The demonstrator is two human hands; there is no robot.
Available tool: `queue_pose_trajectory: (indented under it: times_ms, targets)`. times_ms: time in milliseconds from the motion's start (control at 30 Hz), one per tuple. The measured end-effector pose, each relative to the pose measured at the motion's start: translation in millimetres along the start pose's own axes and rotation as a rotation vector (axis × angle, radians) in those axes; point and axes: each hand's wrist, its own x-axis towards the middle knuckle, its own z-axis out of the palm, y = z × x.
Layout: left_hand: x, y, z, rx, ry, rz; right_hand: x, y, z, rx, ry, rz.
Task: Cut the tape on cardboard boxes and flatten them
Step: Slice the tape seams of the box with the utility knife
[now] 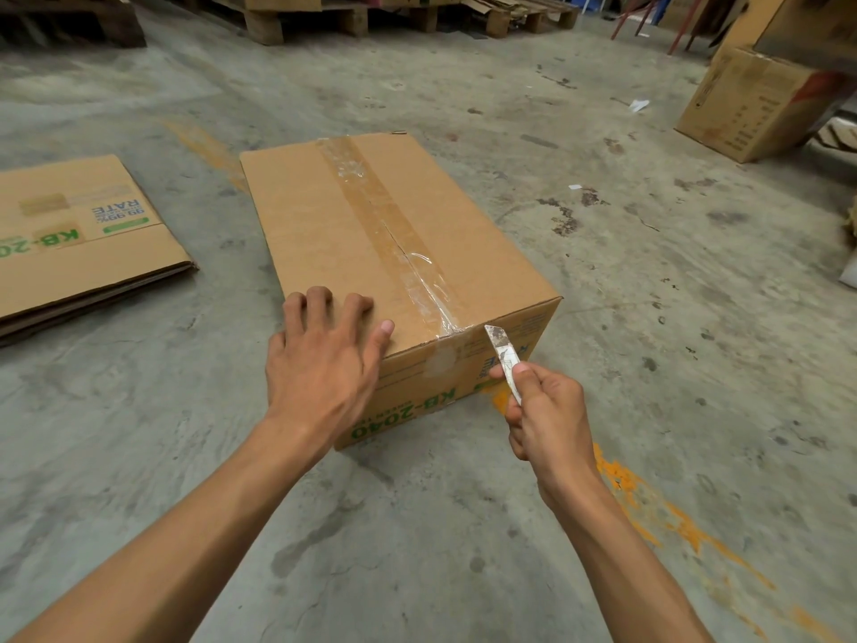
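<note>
Stained concrete floor (pixel 463 526), orange paint streaks; on it: taped cardboard box (pixel 324 225), flattened boxes (pixel 69 252) left, another box (pixel 751 104) far right, wooden pallets (pixel 287 16) behind

Worn on the head, wide-angle, looking forward and down from above both forearms. Close over the box (pixel 394 252) on the floor (pixel 603 271), centred in frame. Farther back, pallets (pixel 287 16) along the top edge. Single view only, nothing shared.

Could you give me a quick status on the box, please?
Left hand flat on box. Right hand holds cutter, blade at near end of tape. Nothing obstructing.
</note>
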Motion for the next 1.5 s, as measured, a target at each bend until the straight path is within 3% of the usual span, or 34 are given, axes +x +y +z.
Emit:
queue_pose_trajectory:
  times_ms: [633,967,1233,1367,1500]
  targets:
    - [-0.5,-1.4,0.3,-0.032,-0.012,0.037,5.2,-28.6,33.6,0.055,-0.003,0.161]
    - [0.7,-1.1,1.9,-0.049,-0.006,0.011,4.4,-34.6,41.5,-0.015,-0.089,0.179]
    - [2.1,-2.5,-5.6,-0.025,-0.096,-0.014,4.7,-45.3,12.2,-0.016,-0.274,0.267]
    - [11.3,-7.1,-11.3,0.005,-0.170,-0.001,-4.8,-53.0,-5.3,-0.088,-0.331,0.220]
    - [34.6,-15.0,-20.8,0.026,-0.243,-0.023,7.4,-67.8,7.9,-0.205,-0.290,0.037]
